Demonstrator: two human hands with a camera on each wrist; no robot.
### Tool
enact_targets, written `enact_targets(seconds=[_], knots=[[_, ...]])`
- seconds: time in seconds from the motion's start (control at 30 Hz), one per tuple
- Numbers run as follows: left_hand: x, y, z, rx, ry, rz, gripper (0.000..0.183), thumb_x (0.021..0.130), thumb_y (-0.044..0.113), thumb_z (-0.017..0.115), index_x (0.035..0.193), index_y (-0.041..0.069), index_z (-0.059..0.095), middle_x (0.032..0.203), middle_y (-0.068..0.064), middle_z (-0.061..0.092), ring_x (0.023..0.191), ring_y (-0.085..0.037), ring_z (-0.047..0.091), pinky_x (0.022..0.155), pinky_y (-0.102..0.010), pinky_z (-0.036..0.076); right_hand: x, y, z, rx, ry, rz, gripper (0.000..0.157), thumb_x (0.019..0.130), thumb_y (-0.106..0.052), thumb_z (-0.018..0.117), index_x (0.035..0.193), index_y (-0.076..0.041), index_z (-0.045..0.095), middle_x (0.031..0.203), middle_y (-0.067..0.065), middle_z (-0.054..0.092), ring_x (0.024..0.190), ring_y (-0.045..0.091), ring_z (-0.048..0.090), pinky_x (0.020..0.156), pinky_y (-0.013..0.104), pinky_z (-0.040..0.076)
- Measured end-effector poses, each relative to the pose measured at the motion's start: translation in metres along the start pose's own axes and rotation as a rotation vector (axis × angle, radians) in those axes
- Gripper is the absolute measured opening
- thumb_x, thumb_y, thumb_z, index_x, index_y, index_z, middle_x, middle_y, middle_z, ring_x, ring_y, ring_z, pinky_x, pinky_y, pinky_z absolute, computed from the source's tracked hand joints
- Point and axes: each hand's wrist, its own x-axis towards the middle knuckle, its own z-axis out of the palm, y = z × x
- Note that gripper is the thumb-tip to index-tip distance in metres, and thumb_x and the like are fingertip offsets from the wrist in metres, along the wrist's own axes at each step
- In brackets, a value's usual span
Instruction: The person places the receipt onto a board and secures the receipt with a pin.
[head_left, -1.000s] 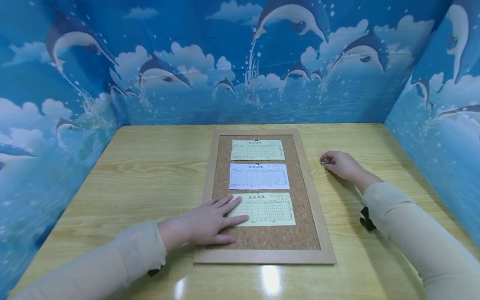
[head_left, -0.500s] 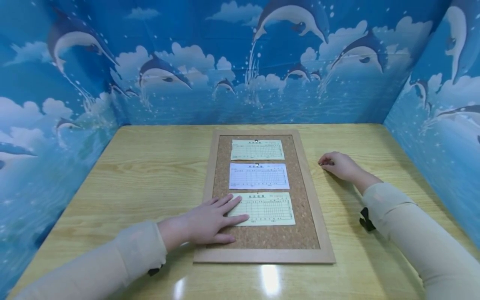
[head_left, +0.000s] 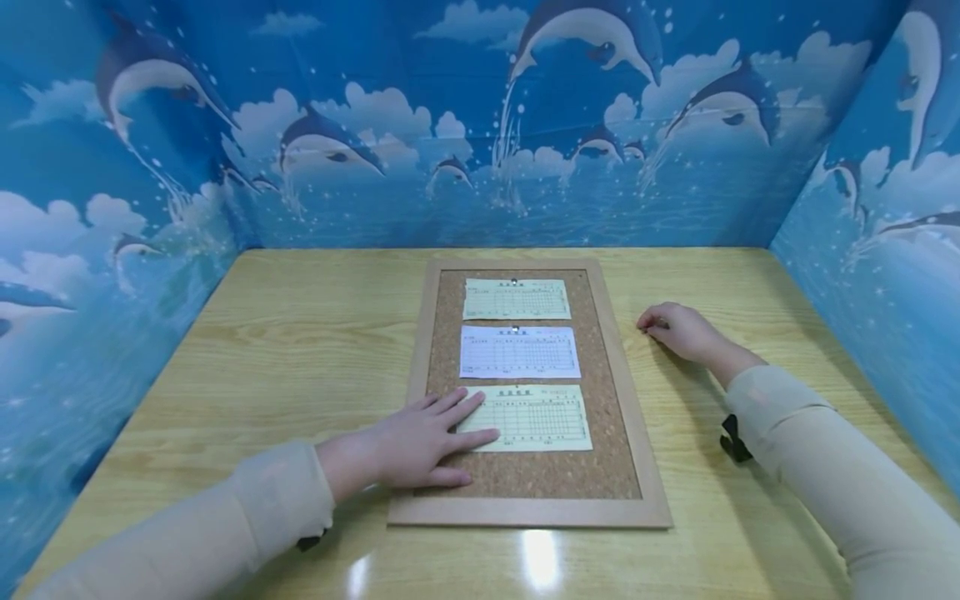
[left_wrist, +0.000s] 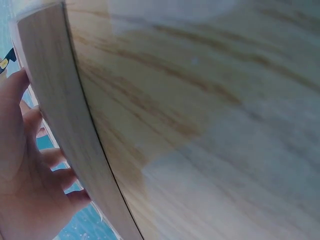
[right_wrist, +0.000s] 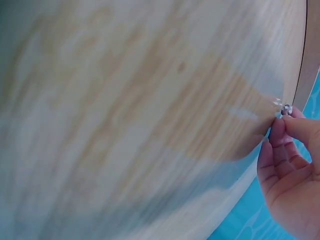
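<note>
A cork board [head_left: 525,479] with a light wooden frame lies on the table, bearing three printed slips. My left hand [head_left: 423,442] rests with fingers spread on the board's left side, its fingertips over the left part of the lower green slip [head_left: 536,421]. Right of the board, low over the table, my right hand [head_left: 678,329] pinches a small shiny push pin [right_wrist: 286,109] between thumb and fingertips. The middle slip [head_left: 519,354] is whitish, and the upper slip [head_left: 516,300] is pale green. Each of these two has a silver pin at its top edge.
The wood-grain table [head_left: 300,333] stretches to both sides of the board. Behind and beside it stand blue dolphin-print curtains [head_left: 480,192]. A black strap piece [head_left: 735,439] shows by the right cuff.
My right hand has shifted very slightly left, and the shiny pin shows less between its fingertips in the head view. The left hand and the board stay put.
</note>
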Motion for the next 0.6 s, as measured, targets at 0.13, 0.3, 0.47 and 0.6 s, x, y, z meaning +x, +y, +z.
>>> enact_targets(seconds=[0.13,0.3,0.47,0.6], knots=[[-0.0006,-0.0003,0.0000,-0.004,0.004,0.004,0.062,0.093,0.062,0.029,0.148,0.036,0.018,0.155,-0.011,0.002,0.140,-0.033,0.004,0.108,-0.053,0.018,0.0001,-0.0015,-0.0002,0.019,-0.013,0.075,0.018,0.096,-0.005,0.049,0.107,0.004,0.060,0.105,0.023,0.059,0.103,0.040,0.052,0.087,0.054,0.041],[-0.0009,0.0001,-0.0005,-0.007,0.005,0.001,0.062,0.093,0.062,0.029,0.148,0.036,0.018,0.155,-0.011,0.002,0.140,-0.033,0.004,0.109,-0.053,0.017,-0.0014,-0.0012,0.0014,0.043,-0.016,0.106,0.020,0.094,-0.012,0.055,0.107,0.003,0.059,0.100,0.018,0.060,0.093,0.032,0.055,0.080,0.050,0.043],[-0.0010,0.0005,-0.0012,-0.011,0.006,-0.001,0.062,0.093,0.061,0.030,0.148,0.036,0.019,0.155,-0.011,0.002,0.140,-0.033,0.005,0.109,-0.053,0.017,-0.0014,-0.0024,0.0022,0.023,-0.011,0.068,0.016,0.092,-0.007,0.057,0.104,0.003,0.060,0.097,0.017,0.060,0.092,0.033,0.055,0.080,0.050,0.043],[-0.0013,0.0009,-0.0023,-0.015,0.002,-0.001,0.061,0.094,0.061,0.030,0.148,0.035,0.019,0.156,-0.011,0.002,0.140,-0.033,0.004,0.108,-0.053,0.017,-0.0009,-0.0049,0.0026,0.001,-0.014,0.039,0.014,0.092,-0.003,0.056,0.102,0.004,0.061,0.097,0.018,0.061,0.095,0.035,0.056,0.082,0.052,0.043]])
